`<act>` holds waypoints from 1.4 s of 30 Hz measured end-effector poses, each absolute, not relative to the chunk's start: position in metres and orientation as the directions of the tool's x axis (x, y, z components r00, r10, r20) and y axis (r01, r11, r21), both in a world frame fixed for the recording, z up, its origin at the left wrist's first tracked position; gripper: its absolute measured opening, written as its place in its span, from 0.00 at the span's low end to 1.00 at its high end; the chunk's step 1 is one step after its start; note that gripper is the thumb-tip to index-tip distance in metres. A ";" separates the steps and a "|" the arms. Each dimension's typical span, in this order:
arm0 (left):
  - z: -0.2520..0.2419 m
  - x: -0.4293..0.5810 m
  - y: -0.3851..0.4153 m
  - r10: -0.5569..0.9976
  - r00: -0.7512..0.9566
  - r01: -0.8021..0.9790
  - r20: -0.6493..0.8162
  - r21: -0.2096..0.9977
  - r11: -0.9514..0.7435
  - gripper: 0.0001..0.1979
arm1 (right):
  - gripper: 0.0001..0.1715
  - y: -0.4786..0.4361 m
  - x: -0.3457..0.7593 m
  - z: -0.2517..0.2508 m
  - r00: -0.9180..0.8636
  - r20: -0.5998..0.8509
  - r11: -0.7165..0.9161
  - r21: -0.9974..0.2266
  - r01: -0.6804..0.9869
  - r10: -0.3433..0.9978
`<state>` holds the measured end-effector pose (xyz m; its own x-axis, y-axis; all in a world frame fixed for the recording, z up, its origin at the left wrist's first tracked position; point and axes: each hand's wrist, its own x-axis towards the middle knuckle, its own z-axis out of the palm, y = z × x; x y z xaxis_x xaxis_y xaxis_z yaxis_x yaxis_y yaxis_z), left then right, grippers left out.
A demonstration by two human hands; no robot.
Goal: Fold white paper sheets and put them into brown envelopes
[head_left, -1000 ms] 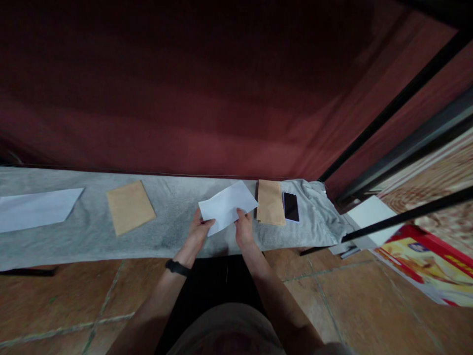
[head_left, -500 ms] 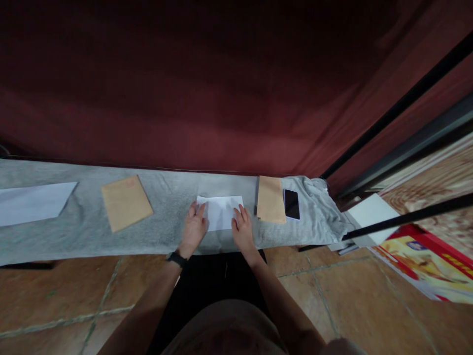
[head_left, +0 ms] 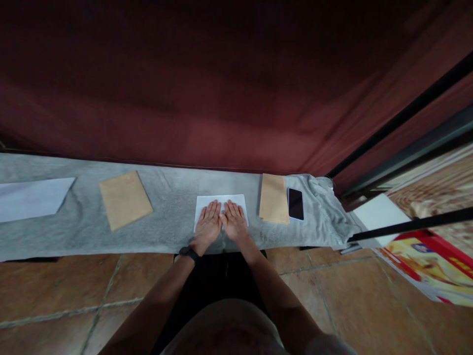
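A white sheet of paper (head_left: pixel 220 197), apparently folded, lies on the grey cloth-covered table (head_left: pixel 173 207) right before me. My left hand (head_left: pixel 208 223) rests flat on its left half, fingers stretched out and pointing away from me. Beside it, my right hand (head_left: pixel 234 222) lies flat on the right half, fingers a little spread. The two thumbs nearly meet in the middle of the paper. Both palms hide much of the sheet, and neither hand grips anything.
To the right lie brown envelopes (head_left: pixel 274 198) and a dark-screened phone (head_left: pixel 296 204). On the left are another brown envelope (head_left: pixel 125 200) and more white paper (head_left: pixel 33 198). A dark red curtain (head_left: pixel 221 128) hangs behind the table. Black bars (head_left: pixel 417 227) and a red-yellow box (head_left: pixel 432 266) stand at the right.
My hands have moved inward from the paper's left and right edges onto its middle. The fingers have straightened and now press flat.
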<state>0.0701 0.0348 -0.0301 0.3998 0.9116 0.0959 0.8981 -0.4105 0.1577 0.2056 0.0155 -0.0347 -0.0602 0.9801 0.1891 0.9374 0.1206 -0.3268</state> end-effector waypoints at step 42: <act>-0.033 0.050 0.062 0.948 0.281 0.933 0.152 0.190 -0.307 0.33 | 0.32 0.009 0.234 -0.034 0.066 0.224 0.002 -0.293 0.956 0.972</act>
<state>0.0502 0.0623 -0.0329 0.2811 0.9476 0.1516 0.9326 -0.3070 0.1895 0.2342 0.0095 -0.0345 0.0665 0.9724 0.2239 0.9562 0.0020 -0.2928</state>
